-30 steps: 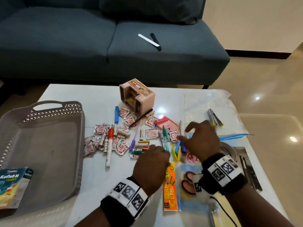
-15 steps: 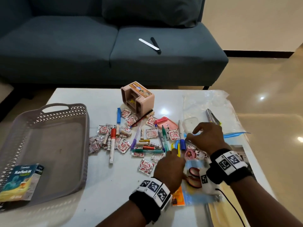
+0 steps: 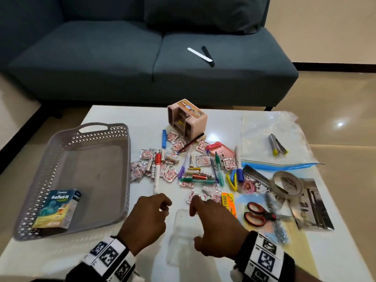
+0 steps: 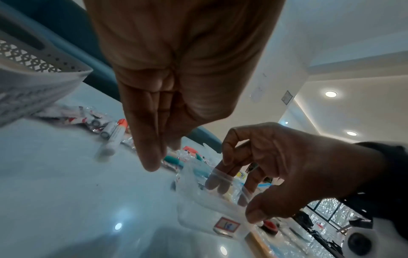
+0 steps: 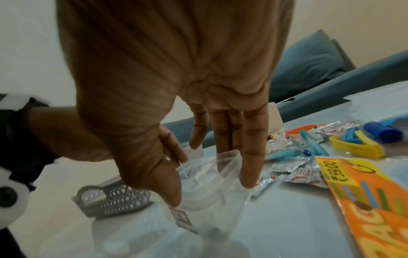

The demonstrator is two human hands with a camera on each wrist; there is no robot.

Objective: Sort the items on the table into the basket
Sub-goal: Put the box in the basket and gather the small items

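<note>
My right hand point(image 5: 176, 108) pinches a small clear plastic case point(image 5: 209, 183), thumb on one side and fingers on the other, low over the table's point(image 3: 114, 259) near edge. My left hand point(image 3: 145, 218) looks loosely curled and empty, though blurred. Slick plastic could slip or pop open before reaching the basket point(image 3: 89, 129), just left.

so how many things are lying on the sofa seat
2: a white strip and a black strip, lying together on the right seat cushion. None seem hidden.
</note>
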